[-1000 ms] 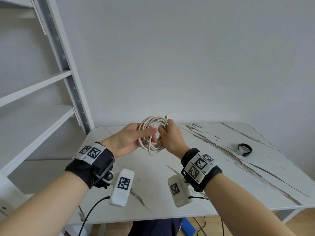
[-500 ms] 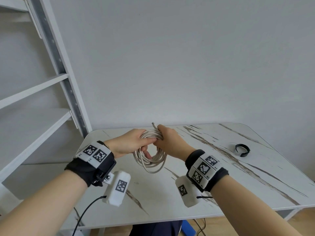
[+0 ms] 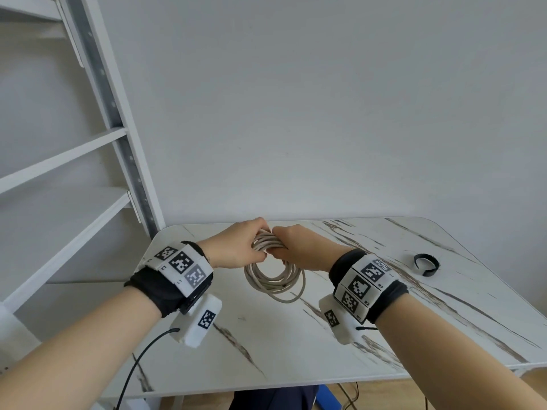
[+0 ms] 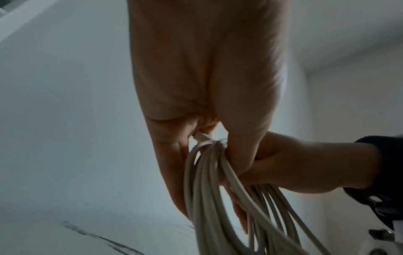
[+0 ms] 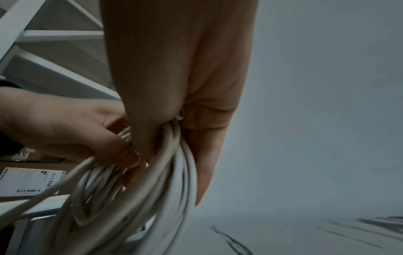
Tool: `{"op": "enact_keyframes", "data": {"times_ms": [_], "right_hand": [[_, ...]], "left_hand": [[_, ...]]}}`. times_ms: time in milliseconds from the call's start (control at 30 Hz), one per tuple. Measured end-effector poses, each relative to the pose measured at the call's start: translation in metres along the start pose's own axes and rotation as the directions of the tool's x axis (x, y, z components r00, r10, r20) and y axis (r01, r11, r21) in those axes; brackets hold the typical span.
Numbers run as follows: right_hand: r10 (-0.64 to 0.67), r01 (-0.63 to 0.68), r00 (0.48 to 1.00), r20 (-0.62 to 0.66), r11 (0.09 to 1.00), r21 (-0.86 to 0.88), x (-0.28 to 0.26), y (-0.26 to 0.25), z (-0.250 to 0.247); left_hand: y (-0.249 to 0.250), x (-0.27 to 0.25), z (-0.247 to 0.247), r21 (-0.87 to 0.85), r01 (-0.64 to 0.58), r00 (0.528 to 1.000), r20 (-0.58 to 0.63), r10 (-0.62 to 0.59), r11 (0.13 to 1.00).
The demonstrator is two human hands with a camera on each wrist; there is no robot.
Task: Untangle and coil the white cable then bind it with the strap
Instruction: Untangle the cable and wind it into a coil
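Observation:
The white cable (image 3: pixel 275 281) is wound into a coil of several loops that hangs over the marble table (image 3: pixel 296 344). My left hand (image 3: pixel 236 247) and right hand (image 3: pixel 299 248) both grip the top of the coil, knuckles nearly touching. In the left wrist view the loops (image 4: pixel 209 181) bunch between my left hand's fingers (image 4: pixel 172 155), with a plug end (image 4: pixel 201 137) near the palm. The right wrist view shows the coil (image 5: pixel 152 172) held by my right hand (image 5: pixel 181 124). The black strap (image 3: pixel 426 263) lies curled on the table to the right, away from both hands.
A white shelving unit (image 3: pixel 74 173) stands at the left beside the table. A plain wall rises behind the table's far edge. Black sensor wires (image 3: pixel 139 359) hang from my wristbands below the table's near edge. A labelled box (image 5: pixel 28 182) shows low at the left.
Both hands have lowered the coil from upright in front of me to hanging loosely over the table. The hands have drawn together on its top, and the loops now dangle below.

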State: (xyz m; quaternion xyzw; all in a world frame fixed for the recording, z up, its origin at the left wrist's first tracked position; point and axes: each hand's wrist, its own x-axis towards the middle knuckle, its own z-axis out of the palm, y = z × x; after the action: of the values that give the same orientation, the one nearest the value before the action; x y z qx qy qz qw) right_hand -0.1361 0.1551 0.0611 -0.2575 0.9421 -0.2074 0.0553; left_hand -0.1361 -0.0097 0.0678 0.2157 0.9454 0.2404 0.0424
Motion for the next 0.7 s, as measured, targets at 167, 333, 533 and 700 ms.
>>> {"op": "enact_keyframes", "data": {"times_ms": [167,333,533,700], "right_hand": [[0.017,0.004,0.995,-0.100,0.978,0.211,0.001,0.004,-0.005],[0.045,0.045,0.993,-0.110,0.718,0.694,-0.002,0.010,-0.002],[0.012,0.100,0.989,-0.149,0.689,0.717,0.000,0.004,0.002],[-0.017,0.133,0.979,-0.203,0.809,0.573,0.005,0.000,0.004]], "left_hand": [[-0.001,-0.003,-0.003,-0.003,0.001,1.000,0.015,-0.001,1.000],[-0.010,-0.008,-0.008,-0.486,-0.003,1.000,0.003,0.005,0.874],[-0.007,-0.013,-0.015,-0.778,0.085,0.995,0.104,-0.006,0.623],[-0.008,-0.012,-0.013,-0.744,0.130,0.991,0.073,-0.114,0.655]]}}
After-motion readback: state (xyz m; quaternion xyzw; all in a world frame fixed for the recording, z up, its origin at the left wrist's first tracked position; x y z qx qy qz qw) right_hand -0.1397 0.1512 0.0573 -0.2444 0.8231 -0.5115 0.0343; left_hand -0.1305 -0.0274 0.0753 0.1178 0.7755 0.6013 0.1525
